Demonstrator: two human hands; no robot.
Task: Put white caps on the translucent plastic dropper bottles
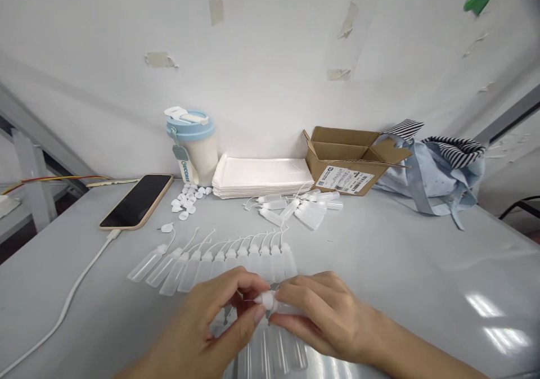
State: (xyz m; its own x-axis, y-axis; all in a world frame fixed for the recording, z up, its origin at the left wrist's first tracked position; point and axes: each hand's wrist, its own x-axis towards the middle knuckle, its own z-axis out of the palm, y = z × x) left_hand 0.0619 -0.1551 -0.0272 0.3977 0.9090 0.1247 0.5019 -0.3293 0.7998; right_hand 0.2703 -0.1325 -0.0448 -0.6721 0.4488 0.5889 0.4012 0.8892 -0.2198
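In the lower middle, a small translucent squeeze bottle (288,309) lies sideways between my hands. Its white cap (266,299) faces left and ends in a thin needle tip. My right hand (324,311) is closed around the bottle's body. The thumb and index finger of my left hand (230,317) close on the white cap; its other fingers are partly hidden. Beneath my hands lie several clear bottles (280,351), partly covered. Just beyond, a row of similar bottles (205,272) with thin white straps points away from me.
Loose white caps (185,200) lie near a blue-lidded cup (205,151). A phone (137,202) with a white cable (80,280) is at left. More bottles (310,213) lie before a white envelope stack (265,174) and an open cardboard box (346,171). A blue bag (439,176) sits right.
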